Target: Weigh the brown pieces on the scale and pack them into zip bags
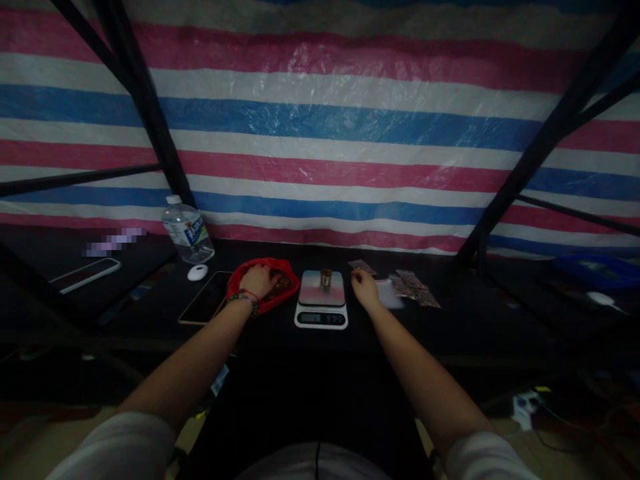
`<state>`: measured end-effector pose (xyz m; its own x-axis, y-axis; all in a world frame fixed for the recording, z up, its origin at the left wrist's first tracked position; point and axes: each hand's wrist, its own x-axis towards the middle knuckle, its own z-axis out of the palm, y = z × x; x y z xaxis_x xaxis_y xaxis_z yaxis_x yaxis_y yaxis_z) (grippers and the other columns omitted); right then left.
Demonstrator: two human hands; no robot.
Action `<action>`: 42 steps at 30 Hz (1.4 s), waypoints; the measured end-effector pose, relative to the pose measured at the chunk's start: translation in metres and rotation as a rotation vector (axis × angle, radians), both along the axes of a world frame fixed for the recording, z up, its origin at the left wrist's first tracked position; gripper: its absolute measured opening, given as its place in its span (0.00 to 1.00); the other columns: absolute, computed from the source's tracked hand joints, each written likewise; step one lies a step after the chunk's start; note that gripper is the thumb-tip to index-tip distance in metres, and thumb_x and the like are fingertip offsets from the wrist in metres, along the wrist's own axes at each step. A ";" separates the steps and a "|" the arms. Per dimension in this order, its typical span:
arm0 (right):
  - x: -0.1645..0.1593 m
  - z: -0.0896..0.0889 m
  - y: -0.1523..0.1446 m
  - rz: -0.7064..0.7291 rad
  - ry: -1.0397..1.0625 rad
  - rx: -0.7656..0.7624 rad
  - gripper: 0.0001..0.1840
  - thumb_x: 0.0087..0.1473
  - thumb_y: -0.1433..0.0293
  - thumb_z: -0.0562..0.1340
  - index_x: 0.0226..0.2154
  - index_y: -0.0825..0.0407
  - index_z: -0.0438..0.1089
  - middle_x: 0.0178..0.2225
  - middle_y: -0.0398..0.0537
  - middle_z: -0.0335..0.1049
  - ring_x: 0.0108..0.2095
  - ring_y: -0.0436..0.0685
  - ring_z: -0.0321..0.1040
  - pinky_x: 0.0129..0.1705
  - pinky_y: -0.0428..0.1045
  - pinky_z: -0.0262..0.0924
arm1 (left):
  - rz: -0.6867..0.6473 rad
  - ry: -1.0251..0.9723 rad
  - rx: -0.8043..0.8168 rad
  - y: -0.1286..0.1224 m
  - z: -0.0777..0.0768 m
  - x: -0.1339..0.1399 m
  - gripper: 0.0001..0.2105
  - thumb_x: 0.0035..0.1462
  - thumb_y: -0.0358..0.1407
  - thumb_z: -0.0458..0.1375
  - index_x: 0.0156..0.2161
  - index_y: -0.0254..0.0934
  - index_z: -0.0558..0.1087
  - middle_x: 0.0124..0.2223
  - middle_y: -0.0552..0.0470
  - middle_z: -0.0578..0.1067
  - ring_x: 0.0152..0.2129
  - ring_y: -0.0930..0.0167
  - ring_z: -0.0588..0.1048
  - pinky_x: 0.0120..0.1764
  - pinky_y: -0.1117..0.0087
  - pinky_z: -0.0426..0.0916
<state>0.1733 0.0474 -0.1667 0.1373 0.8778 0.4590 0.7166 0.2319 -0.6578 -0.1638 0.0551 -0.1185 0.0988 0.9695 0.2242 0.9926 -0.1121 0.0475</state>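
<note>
- The kitchen scale (pixel 321 309) sits on the dark counter (pixel 470 320), with a small brown cup (pixel 326 277) on its platform.
- Left of the scale, the left hand (pixel 258 280) rests in a red bag (pixel 284 271); whether its fingers grip anything cannot be told.
- Right of the scale, the right hand (pixel 365 288) lies on the counter, fingers loosely curled, seemingly empty, just beside small clear packets (pixel 415 288).
- Far left of the scale stand a water bottle (pixel 187 231) and a white mouse (pixel 198 272).
</note>
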 end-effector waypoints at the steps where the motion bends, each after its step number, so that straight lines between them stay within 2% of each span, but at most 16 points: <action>1: 0.000 0.000 -0.001 -0.005 -0.002 0.000 0.13 0.49 0.74 0.54 0.36 0.53 0.71 0.38 0.52 0.73 0.41 0.57 0.68 0.46 0.52 0.60 | -0.015 -0.005 0.008 -0.001 0.000 0.001 0.26 0.56 0.52 0.45 0.45 0.32 0.71 0.44 0.38 0.73 0.41 0.60 0.72 0.46 0.64 0.63; 5: 0.000 0.001 -0.003 -0.010 -0.027 -0.030 0.13 0.49 0.74 0.53 0.36 0.53 0.71 0.37 0.51 0.73 0.40 0.57 0.68 0.46 0.52 0.60 | -0.024 -0.002 0.034 -0.003 0.001 0.005 0.25 0.58 0.50 0.43 0.43 0.32 0.73 0.42 0.38 0.74 0.39 0.61 0.73 0.43 0.65 0.65; 10: -0.001 0.005 -0.005 -0.008 -0.048 -0.077 0.14 0.49 0.73 0.53 0.36 0.53 0.72 0.39 0.51 0.73 0.41 0.57 0.68 0.47 0.52 0.59 | -0.040 -0.006 0.009 -0.005 0.010 0.007 0.26 0.60 0.48 0.40 0.40 0.32 0.75 0.38 0.39 0.76 0.34 0.62 0.75 0.39 0.66 0.66; 14: -0.001 0.009 -0.006 -0.029 -0.041 -0.117 0.14 0.50 0.73 0.53 0.36 0.52 0.72 0.38 0.48 0.73 0.40 0.56 0.68 0.46 0.51 0.60 | -0.084 0.006 0.045 -0.007 0.018 0.007 0.26 0.60 0.46 0.40 0.37 0.31 0.76 0.38 0.38 0.76 0.36 0.61 0.74 0.41 0.65 0.65; 17: -0.002 0.011 -0.007 -0.031 -0.039 -0.147 0.14 0.50 0.72 0.53 0.36 0.52 0.73 0.37 0.48 0.74 0.39 0.55 0.69 0.45 0.50 0.60 | -0.166 -0.001 0.069 -0.008 0.021 0.010 0.23 0.59 0.45 0.42 0.37 0.30 0.76 0.38 0.38 0.76 0.41 0.60 0.72 0.45 0.64 0.64; 20: -0.003 0.012 -0.007 -0.035 -0.039 -0.179 0.13 0.50 0.71 0.54 0.36 0.51 0.73 0.36 0.47 0.74 0.38 0.55 0.69 0.44 0.50 0.60 | -0.281 -0.034 0.021 -0.010 0.024 0.015 0.20 0.57 0.45 0.47 0.37 0.33 0.76 0.39 0.41 0.75 0.41 0.63 0.71 0.46 0.66 0.64; 24: -0.003 0.013 -0.007 -0.043 -0.041 -0.205 0.13 0.50 0.70 0.55 0.36 0.50 0.73 0.36 0.47 0.74 0.38 0.56 0.69 0.42 0.50 0.61 | -0.415 -0.114 -0.081 -0.014 0.029 0.015 0.21 0.52 0.51 0.53 0.41 0.36 0.75 0.41 0.46 0.76 0.39 0.65 0.72 0.44 0.68 0.64; 26: -0.003 0.013 -0.007 -0.043 -0.043 -0.204 0.13 0.50 0.70 0.55 0.36 0.50 0.73 0.36 0.47 0.74 0.39 0.57 0.69 0.43 0.50 0.61 | -0.412 -0.149 -0.085 -0.014 0.033 0.012 0.25 0.52 0.54 0.50 0.43 0.36 0.75 0.42 0.46 0.76 0.40 0.65 0.72 0.45 0.69 0.63; 29: -0.003 0.013 -0.007 -0.044 -0.045 -0.203 0.13 0.50 0.70 0.55 0.35 0.50 0.73 0.37 0.48 0.74 0.39 0.57 0.69 0.43 0.50 0.60 | -0.335 -0.139 -0.098 -0.014 0.040 0.005 0.27 0.56 0.55 0.44 0.43 0.36 0.75 0.44 0.44 0.76 0.42 0.65 0.72 0.48 0.68 0.61; 31: -0.003 0.013 -0.006 -0.044 -0.046 -0.206 0.12 0.50 0.70 0.55 0.35 0.50 0.73 0.36 0.48 0.74 0.39 0.56 0.69 0.43 0.50 0.60 | -0.305 -0.115 -0.151 -0.015 0.044 0.002 0.27 0.55 0.54 0.45 0.44 0.36 0.75 0.45 0.44 0.76 0.42 0.64 0.73 0.47 0.68 0.62; 34: -0.003 0.012 -0.006 -0.042 -0.045 -0.207 0.12 0.50 0.70 0.55 0.34 0.50 0.73 0.36 0.48 0.74 0.38 0.56 0.69 0.43 0.50 0.61 | -0.399 -0.113 -0.289 -0.017 0.048 0.002 0.24 0.51 0.51 0.52 0.47 0.39 0.73 0.46 0.47 0.76 0.41 0.65 0.73 0.44 0.70 0.64; 37: -0.003 0.012 -0.006 -0.044 -0.044 -0.206 0.12 0.50 0.70 0.55 0.35 0.50 0.73 0.36 0.48 0.74 0.38 0.57 0.69 0.43 0.50 0.60 | -0.474 -0.090 -0.346 -0.018 0.047 0.007 0.20 0.47 0.42 0.57 0.46 0.41 0.74 0.44 0.50 0.77 0.40 0.67 0.74 0.43 0.73 0.64; 39: -0.003 0.012 -0.007 -0.045 -0.046 -0.204 0.12 0.50 0.70 0.55 0.35 0.49 0.73 0.36 0.47 0.74 0.38 0.56 0.69 0.43 0.50 0.61 | -0.470 -0.065 -0.344 -0.016 0.045 0.010 0.17 0.45 0.37 0.57 0.42 0.41 0.76 0.41 0.51 0.78 0.37 0.68 0.74 0.40 0.74 0.65; 42: -0.004 0.013 -0.007 -0.050 -0.053 -0.197 0.12 0.50 0.70 0.55 0.35 0.49 0.73 0.36 0.47 0.74 0.38 0.56 0.69 0.42 0.49 0.61 | -0.428 -0.054 -0.362 -0.012 0.041 0.013 0.13 0.44 0.35 0.56 0.37 0.42 0.78 0.34 0.53 0.79 0.29 0.71 0.75 0.34 0.75 0.66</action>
